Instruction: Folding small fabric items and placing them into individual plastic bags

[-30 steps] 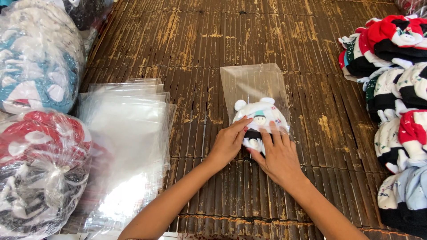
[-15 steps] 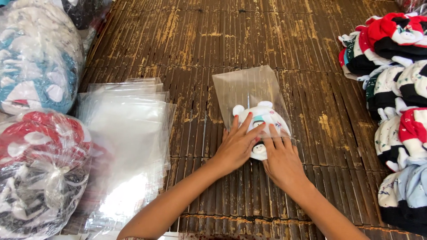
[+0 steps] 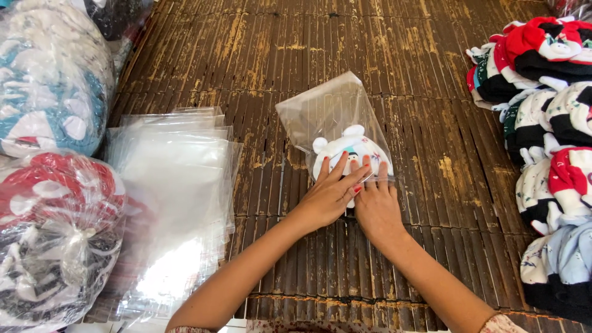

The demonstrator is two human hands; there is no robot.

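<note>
I am looking down at a small white knitted hat [image 3: 351, 151] with two rounded ears, soft and padded, sitting inside a thin, glossy clear plastic bag [image 3: 327, 111] that is lying on a floor of dark, worn bamboo slats [image 3: 259, 55]. My left hand [image 3: 327, 197] is lying flat with its fingers spread over the lower part of the hat, pressing rather than gripping. My right hand [image 3: 376, 206] is lying just beside it, fingers stretched out flat on the bag's open edge; it is closing on nothing. The two hands are touching and hiding the bag's mouth. To the left, a stack of flat, shiny empty bags [image 3: 176, 185] is fanning out, and beyond it bulging sacks of bagged hats [image 3: 49, 228] are crowding the edge. On the right, loose hats in red, black, white and pale blue [image 3: 549, 135] are piling up, well apart from my hands.
</note>
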